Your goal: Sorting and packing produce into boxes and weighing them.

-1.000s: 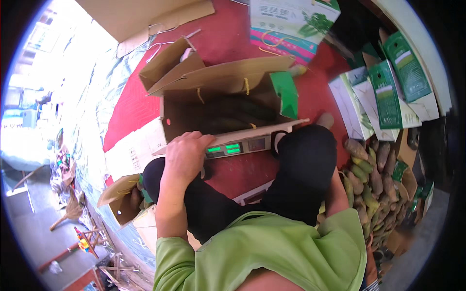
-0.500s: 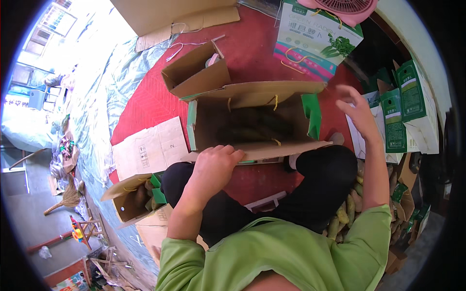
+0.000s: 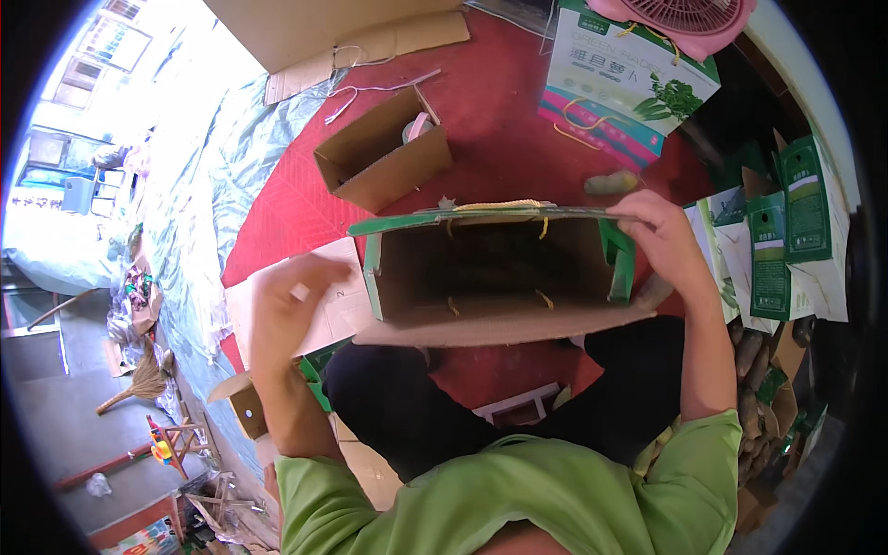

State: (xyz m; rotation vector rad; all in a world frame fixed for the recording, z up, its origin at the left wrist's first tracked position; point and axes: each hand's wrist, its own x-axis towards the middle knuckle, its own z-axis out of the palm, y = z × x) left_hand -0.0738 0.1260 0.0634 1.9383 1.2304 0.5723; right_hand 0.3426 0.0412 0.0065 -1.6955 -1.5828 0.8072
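An open cardboard gift box (image 3: pixel 499 328) with green end flaps and yellow rope handles stands between my knees. Its inside is in deep shadow, so the contents hardly show. My right hand (image 3: pixel 652 220) pinches the right corner of the far flap (image 3: pixel 490 217), which stands up with its rope along the top edge. Off to the left, my left hand (image 3: pixel 305 289) hovers over a flat cardboard sheet (image 3: pixel 250 319), apart from the box. Motion blurs its fingers. Beyond my right hand lies a green radish (image 3: pixel 612 182) on the red mat.
A small open carton (image 3: pixel 388 162) holding a tape roll (image 3: pixel 418 128) is beyond the box. Far right are a white-and-green gift box (image 3: pixel 620 74), a pink fan (image 3: pixel 689 23) and upright green-white boxes (image 3: pixel 777 240). Several radishes (image 3: pixel 754 370) lie by my right knee.
My left hand has left the near flap and swung left. The right hand has come down onto the far flap, which now stands higher. A radish on the mat has come into view.
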